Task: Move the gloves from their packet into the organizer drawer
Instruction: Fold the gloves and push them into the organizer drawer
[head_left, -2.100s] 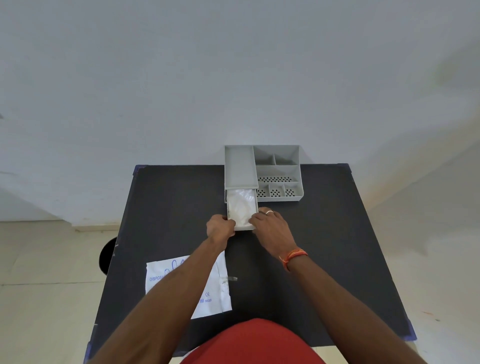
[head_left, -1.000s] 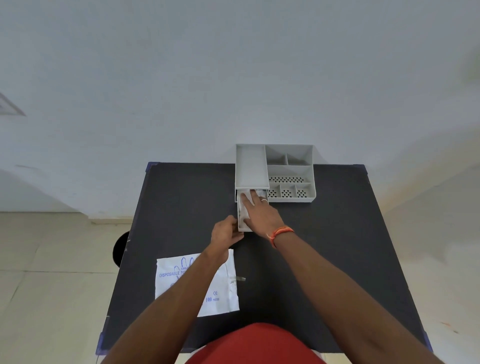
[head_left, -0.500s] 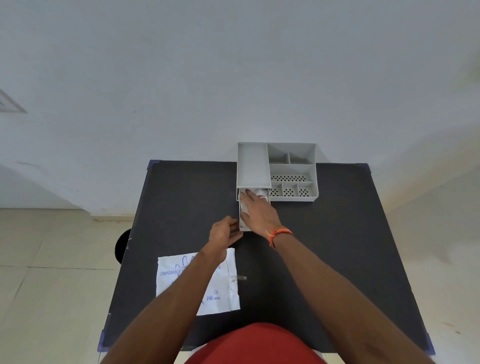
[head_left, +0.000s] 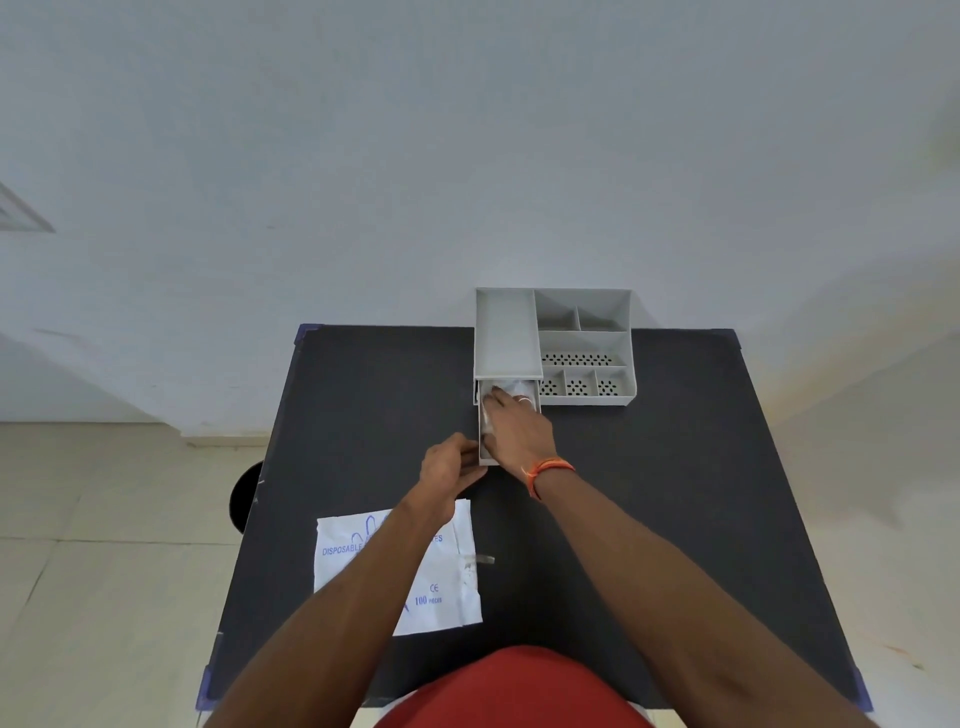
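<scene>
A grey organizer (head_left: 587, 343) stands at the table's far edge, its drawer (head_left: 481, 434) pulled out toward me. Clear plastic gloves (head_left: 488, 410) lie inside the drawer. My right hand (head_left: 519, 431) lies flat over them, fingers reaching toward the drawer's back, and hides most of the gloves. My left hand (head_left: 449, 467) grips the drawer's front left corner. The flat white glove packet (head_left: 441, 587) with blue print lies on the near left of the table, partly under my left forearm.
The black table (head_left: 675, 493) has blue corner guards. A small clear strip (head_left: 480, 559) lies beside the packet. A dark round object (head_left: 244, 496) sits on the floor left of the table. A white wall rises behind the organizer.
My right hand moved from the drawer's front edge onto the gloves and pushed further in. My left hand stayed at the drawer's front corner.
</scene>
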